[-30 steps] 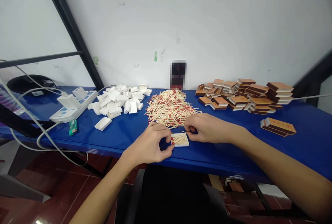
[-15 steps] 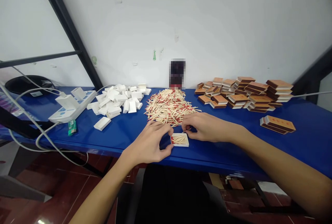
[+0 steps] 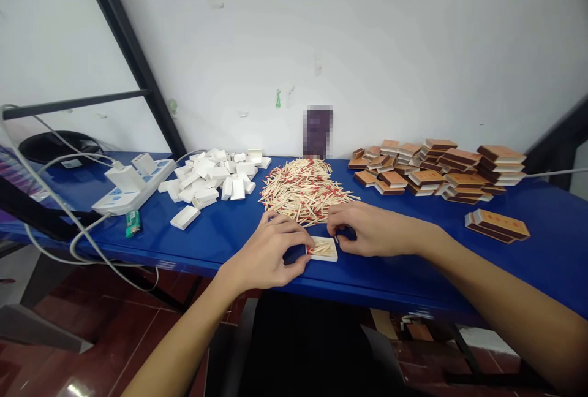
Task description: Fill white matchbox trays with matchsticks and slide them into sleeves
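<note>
My left hand (image 3: pixel 278 250) grips the left end of a small white matchbox tray (image 3: pixel 331 257) between thumb and forefinger. Inside the tray lie several matches (image 3: pixel 323 249), red heads toward my left hand. Just right of the tray, my right hand (image 3: pixel 362 228) is curled with its fingertips close together. A short pale sliver, apparently a match (image 3: pixel 337 239), shows at those fingertips; most of it is hidden. Behind both hands spreads a large heap of loose red-headed matches (image 3: pixel 301 189).
A pile of white trays (image 3: pixel 206 173) lies to the left, with a single tray (image 3: pixel 185 217) in front. Stacked brown matchbox sleeves (image 3: pixel 425 179) stand at the right; two more matchboxes (image 3: pixel 498 225) lie nearer. A power strip (image 3: pixel 138 185) with cables and a green packet (image 3: pixel 133 223) sit far left.
My right hand has shifted slightly right and down relative to the tray. My left forefinger now reaches over the tray's left end, onto the match heads. The whole view has moved slightly.
</note>
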The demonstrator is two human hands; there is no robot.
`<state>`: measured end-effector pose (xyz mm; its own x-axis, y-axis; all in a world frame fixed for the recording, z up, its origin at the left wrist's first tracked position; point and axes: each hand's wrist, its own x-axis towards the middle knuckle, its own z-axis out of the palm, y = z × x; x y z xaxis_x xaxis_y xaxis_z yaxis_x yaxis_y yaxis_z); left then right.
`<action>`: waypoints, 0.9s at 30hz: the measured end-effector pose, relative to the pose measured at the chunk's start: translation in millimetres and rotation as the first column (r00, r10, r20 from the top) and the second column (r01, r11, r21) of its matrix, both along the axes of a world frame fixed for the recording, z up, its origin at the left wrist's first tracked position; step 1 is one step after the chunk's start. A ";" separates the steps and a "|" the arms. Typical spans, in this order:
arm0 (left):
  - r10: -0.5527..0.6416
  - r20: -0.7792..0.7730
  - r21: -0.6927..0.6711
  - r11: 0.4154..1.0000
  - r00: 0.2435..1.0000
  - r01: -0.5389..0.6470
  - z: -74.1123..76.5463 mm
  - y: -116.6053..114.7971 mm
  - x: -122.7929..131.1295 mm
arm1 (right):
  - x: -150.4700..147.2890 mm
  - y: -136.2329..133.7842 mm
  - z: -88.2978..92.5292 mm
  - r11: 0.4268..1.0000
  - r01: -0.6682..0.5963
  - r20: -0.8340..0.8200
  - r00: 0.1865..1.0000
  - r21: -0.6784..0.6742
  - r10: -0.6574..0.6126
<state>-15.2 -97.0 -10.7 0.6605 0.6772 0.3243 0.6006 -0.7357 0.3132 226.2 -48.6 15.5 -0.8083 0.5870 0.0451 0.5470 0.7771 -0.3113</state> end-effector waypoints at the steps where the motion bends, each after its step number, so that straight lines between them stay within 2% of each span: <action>1: 0.006 -0.003 -0.004 1.000 1.000 -0.006 0.0 -0.2 0.1 | 0.3 -0.3 0.5 1.000 -0.003 -0.005 1.000 -0.005 0.003; 6: 0.022 0.004 0.000 1.000 1.000 -0.022 1.0 -1.6 -1.4 | -0.1 0.3 -2.3 0.999 -0.038 -0.031 0.999 -0.009 0.038; 8: 0.061 0.046 0.023 0.998 0.997 -0.062 0.4 -0.6 -2.6 | -1.5 1.1 -4.8 0.999 -0.034 -0.050 0.998 -0.011 0.033; 12: 0.314 0.155 0.050 0.944 0.937 -0.325 -4.6 6.2 -3.9 | -4.8 2.8 -9.4 1.000 -0.003 -0.086 0.996 -0.023 0.001; 15: 0.422 0.111 0.051 0.902 0.900 -0.429 -8.5 11.1 -3.3 | -7.1 3.8 -14.0 1.000 0.001 -0.111 0.994 0.017 0.001; 20: 0.408 0.032 0.041 0.912 0.913 -0.409 -10.0 12.8 -2.0 | -10.8 5.1 -21.1 0.993 -0.018 -0.149 0.988 0.114 0.035; 27: 0.347 0.011 0.018 0.938 0.938 -0.347 -11.0 12.9 -2.6 | -5.0 7.6 -15.7 0.960 0.123 -0.100 0.990 0.250 -0.101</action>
<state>-17.8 -84.1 -21.7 0.3830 0.8574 0.3437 0.8172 -0.4879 0.3067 221.2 -41.0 -0.2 -0.7245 0.6339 0.2705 0.6153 0.7718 -0.1605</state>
